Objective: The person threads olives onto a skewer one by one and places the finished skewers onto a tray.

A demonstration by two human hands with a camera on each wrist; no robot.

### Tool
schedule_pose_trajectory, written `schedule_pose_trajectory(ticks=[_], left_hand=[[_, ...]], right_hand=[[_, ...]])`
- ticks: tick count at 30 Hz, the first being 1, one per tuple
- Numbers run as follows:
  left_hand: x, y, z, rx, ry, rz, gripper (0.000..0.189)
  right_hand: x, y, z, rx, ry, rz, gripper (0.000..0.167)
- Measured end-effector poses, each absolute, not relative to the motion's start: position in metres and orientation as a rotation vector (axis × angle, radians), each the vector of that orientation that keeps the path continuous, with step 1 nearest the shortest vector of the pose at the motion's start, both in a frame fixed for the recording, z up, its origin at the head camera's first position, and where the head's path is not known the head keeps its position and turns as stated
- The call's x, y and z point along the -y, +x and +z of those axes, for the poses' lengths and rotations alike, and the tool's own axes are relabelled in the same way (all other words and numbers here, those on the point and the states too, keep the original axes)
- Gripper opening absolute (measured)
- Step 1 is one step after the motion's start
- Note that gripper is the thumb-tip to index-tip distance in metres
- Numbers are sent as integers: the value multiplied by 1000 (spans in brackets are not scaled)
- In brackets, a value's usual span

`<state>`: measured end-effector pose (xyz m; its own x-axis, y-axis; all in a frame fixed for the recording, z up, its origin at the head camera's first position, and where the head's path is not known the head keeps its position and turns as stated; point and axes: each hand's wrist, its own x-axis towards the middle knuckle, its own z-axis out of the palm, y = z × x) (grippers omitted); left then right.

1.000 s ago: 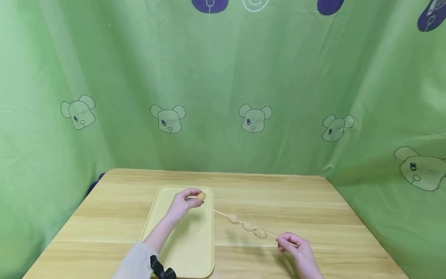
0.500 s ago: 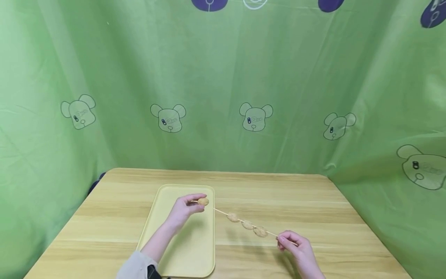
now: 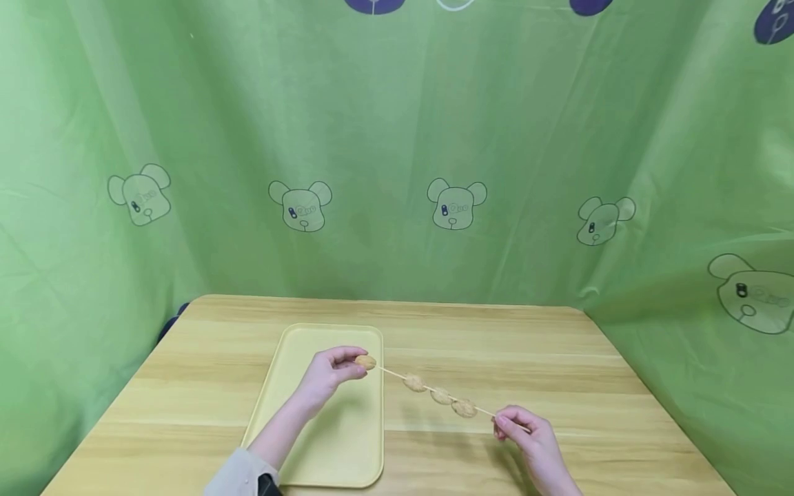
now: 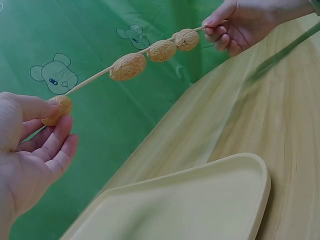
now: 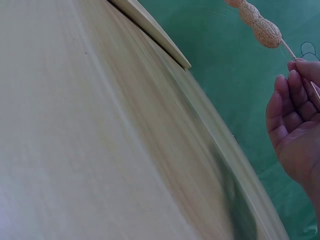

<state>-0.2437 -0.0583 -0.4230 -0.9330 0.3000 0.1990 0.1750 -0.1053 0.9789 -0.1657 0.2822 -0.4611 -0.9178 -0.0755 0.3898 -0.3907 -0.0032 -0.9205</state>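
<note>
My right hand [image 3: 529, 441] grips the near end of a thin wooden skewer [image 3: 486, 412] between thumb and fingers. Three wrinkled tan oval balls, among them a middle ball [image 4: 161, 50], are threaded along it with small gaps or side by side. Over the tray, my left hand [image 3: 329, 375] pinches another wrinkled tan ball [image 3: 366, 362] between thumb and fingertips. In the left wrist view the skewer's far end meets this pinched ball [image 4: 59, 109]; the tip itself is out of sight. The skewer slants down toward my right hand, raised above the table.
A pale yellow rectangular tray [image 3: 362, 455] lies under my left hand, on the left half of the wooden table [image 3: 558, 358]. Behind and at both sides hangs a green curtain [image 3: 384, 262] printed with bear heads.
My left hand has lowered slightly and turned the ball, bringing it right to the skewer's tip, where a gap showed before. My right hand has stayed almost still.
</note>
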Motion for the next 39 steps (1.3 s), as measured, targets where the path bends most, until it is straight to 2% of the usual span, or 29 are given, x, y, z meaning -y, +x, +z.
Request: schedule_pose_trajectory(ticks=[12, 18, 39], left_hand=[[62, -243, -426, -1987, 597, 2229, 37], [62, -243, -426, -2011, 592, 2224, 36], [67, -234, -417, -2108, 659, 2091, 34]], right_hand=[[-283, -166, -460, 2026, 556, 2054, 14], [-282, -163, -459, 2076, 481, 2039, 10], [-277, -162, -459, 2202, 358, 1915, 16]])
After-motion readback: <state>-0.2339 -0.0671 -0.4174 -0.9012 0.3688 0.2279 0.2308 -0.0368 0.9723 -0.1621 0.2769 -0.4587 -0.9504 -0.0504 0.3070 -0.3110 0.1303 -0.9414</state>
